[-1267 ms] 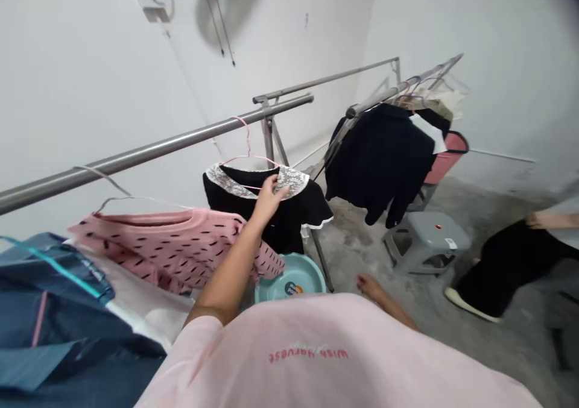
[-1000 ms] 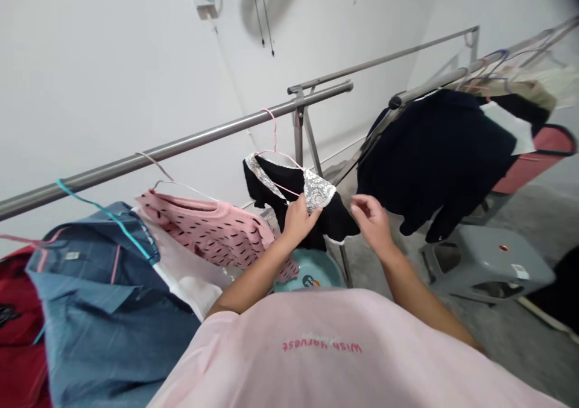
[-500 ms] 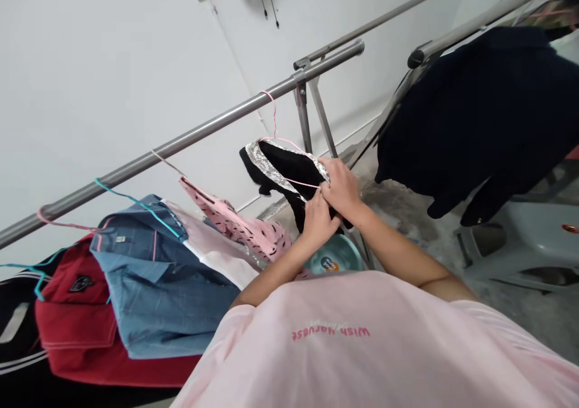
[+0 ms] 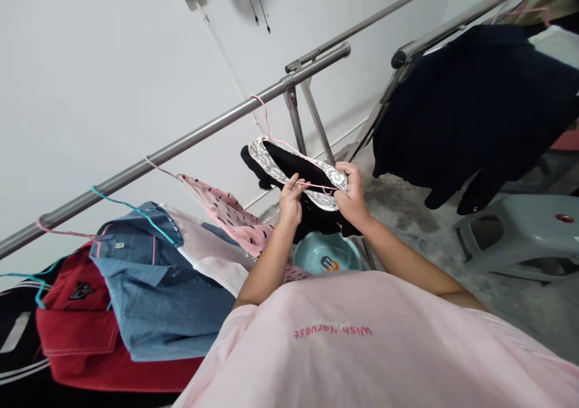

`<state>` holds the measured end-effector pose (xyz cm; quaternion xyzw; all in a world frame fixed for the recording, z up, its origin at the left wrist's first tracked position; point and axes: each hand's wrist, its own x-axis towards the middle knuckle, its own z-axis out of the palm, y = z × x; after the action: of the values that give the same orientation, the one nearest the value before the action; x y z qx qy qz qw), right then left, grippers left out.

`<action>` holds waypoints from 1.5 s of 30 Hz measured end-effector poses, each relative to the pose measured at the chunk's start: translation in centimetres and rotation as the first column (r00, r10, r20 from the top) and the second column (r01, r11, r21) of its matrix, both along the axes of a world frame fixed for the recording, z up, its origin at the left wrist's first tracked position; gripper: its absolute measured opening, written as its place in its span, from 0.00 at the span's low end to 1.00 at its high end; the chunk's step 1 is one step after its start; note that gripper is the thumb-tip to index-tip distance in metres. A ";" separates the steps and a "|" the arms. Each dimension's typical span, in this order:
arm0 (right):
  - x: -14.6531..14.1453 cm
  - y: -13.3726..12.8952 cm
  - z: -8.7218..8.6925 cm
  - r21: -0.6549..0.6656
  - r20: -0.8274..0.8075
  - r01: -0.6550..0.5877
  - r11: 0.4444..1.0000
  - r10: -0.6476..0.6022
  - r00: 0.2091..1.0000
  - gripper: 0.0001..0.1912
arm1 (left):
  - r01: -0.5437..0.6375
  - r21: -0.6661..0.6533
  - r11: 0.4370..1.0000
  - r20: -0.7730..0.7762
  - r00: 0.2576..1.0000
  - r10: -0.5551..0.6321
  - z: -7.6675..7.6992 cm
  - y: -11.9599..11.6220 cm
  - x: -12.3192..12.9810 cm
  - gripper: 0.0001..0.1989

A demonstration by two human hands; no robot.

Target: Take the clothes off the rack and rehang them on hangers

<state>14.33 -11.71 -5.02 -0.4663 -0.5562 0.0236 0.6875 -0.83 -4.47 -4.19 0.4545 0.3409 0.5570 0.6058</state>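
A black garment with a pale lace collar hangs on a pink hanger, whose hook goes over the grey metal rail. The fingers of my left hand are pinched on the hanger's lower bar, inside the neck opening. On the other side, my right hand is closed around the right end of the collar, with the hanger's end beside it. The left side of the garment droops away from me.
Left along the rail hang a pink spotted garment, a blue shirt and a red garment. A teal basin stands below my hands. To the right are a dark garment on another rack and a grey stool.
My left hand has moved left, away from my right hand, and now pinches the hanger's bar. The collar's right side is spread wider, and more of the basin shows.
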 end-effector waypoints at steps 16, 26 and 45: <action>-0.4 0.0 -1.9 -0.233 -0.711 -0.507 0.830 0.211 0.671 0.15 | 0.095 0.523 0.847 -0.756 0.511 0.410 0.1 -1.1 -1.9 0.14; 1.8 1.1 -0.3 -0.169 -0.732 -0.330 0.929 0.106 0.673 0.11 | 0.185 0.586 0.789 -0.810 0.161 0.564 2.5 -1.6 -0.5 0.06; -2.6 -2.7 0.1 -0.324 -0.677 -0.604 0.728 0.268 0.685 0.10 | 0.268 0.654 0.707 -0.746 0.073 0.662 0.8 -0.7 -2.4 0.10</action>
<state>11.77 -14.40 -4.88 -0.4503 -0.3847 0.4871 0.6419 -3.20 -5.18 -3.40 0.8218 0.4957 0.2689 -0.0812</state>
